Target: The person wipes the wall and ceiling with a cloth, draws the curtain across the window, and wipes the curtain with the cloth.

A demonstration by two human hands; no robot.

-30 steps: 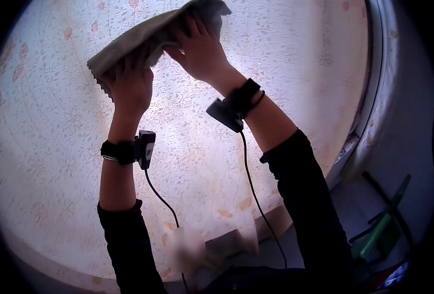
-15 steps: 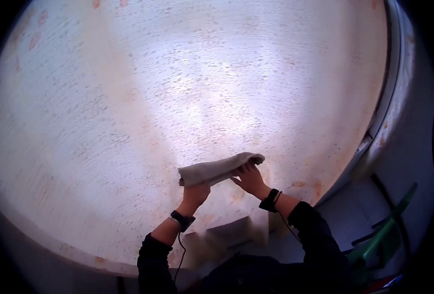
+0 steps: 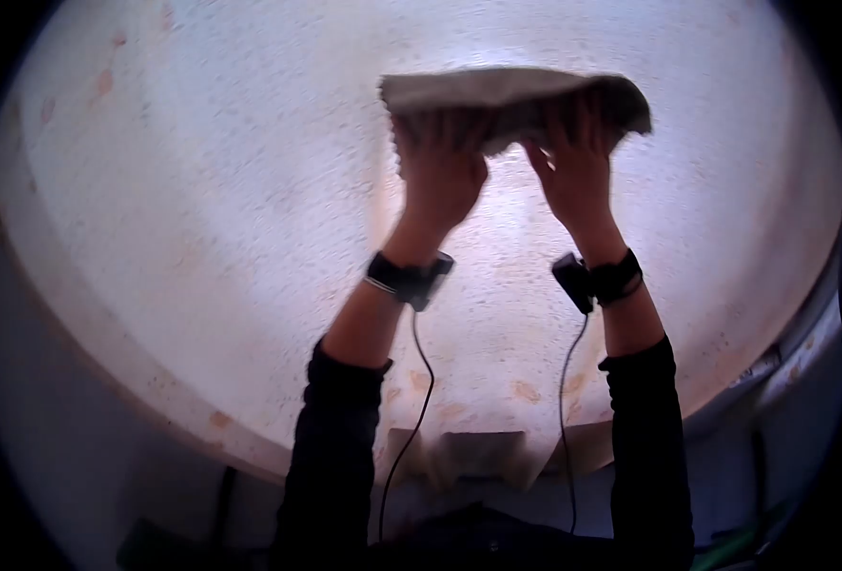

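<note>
A folded grey-brown cloth (image 3: 497, 88) lies crosswise at the far end of my reach, over a large pale, speckled round surface (image 3: 221, 238). My left hand (image 3: 443, 171) is at the cloth's left part, its fingers lying over the near side in shadow. Toward the right end, my right hand (image 3: 578, 167) has its fingers on the cloth and its thumb held out to the side. Both hands have hold of the cloth; the fingertips are dark and partly hidden. Each wrist wears a black strap with a small box and a cable.
The round surface has a raised, stained rim (image 3: 164, 409) that curves around me. By my body, a dark block-like shape (image 3: 483, 452) sits at the near edge. Green parts (image 3: 735, 547) show low on the right, beyond the rim. Two cables hang between my forearms.
Both hands and the cloth have moved far forward, away from my body, and somewhat right. My arms are now stretched out, and the cloth looks wider. The view has shifted too.
</note>
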